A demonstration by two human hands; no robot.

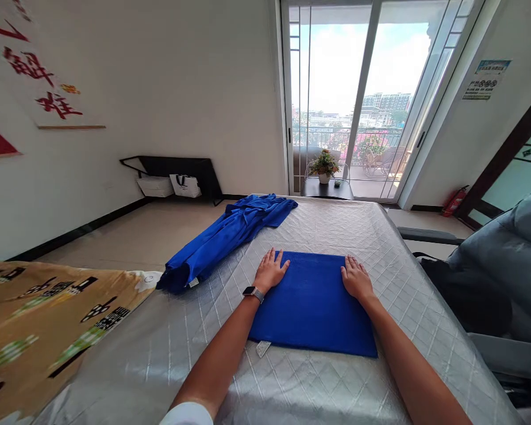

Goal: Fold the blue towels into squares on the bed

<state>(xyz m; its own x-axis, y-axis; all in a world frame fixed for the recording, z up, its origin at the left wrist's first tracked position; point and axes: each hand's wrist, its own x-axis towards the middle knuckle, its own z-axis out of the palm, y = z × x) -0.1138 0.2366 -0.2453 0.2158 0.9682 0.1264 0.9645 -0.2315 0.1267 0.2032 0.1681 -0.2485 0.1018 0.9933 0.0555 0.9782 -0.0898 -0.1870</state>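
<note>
A blue cloth [314,304], folded into a flat rectangle, lies on the silvery quilted cover [331,227] in front of me. My left hand [270,270] rests flat at its far left corner, fingers spread; a watch [253,293] is on that wrist. On the far right corner lies my right hand [356,277], palm down with the fingers stretched out. A small white tag [262,349] sticks out from the near left edge of the folded cloth. Farther left, a loose, crumpled blue cloth [234,233] stretches along the cover's left side.
A tan patterned blanket [84,319] covers the near left. Behind the cover's far end, a potted plant [324,165] stands on a dark chair or small table before the sliding glass door [358,118]. A grey padded chair [508,254] stands close on the right. A black rack [177,171] is by the wall.
</note>
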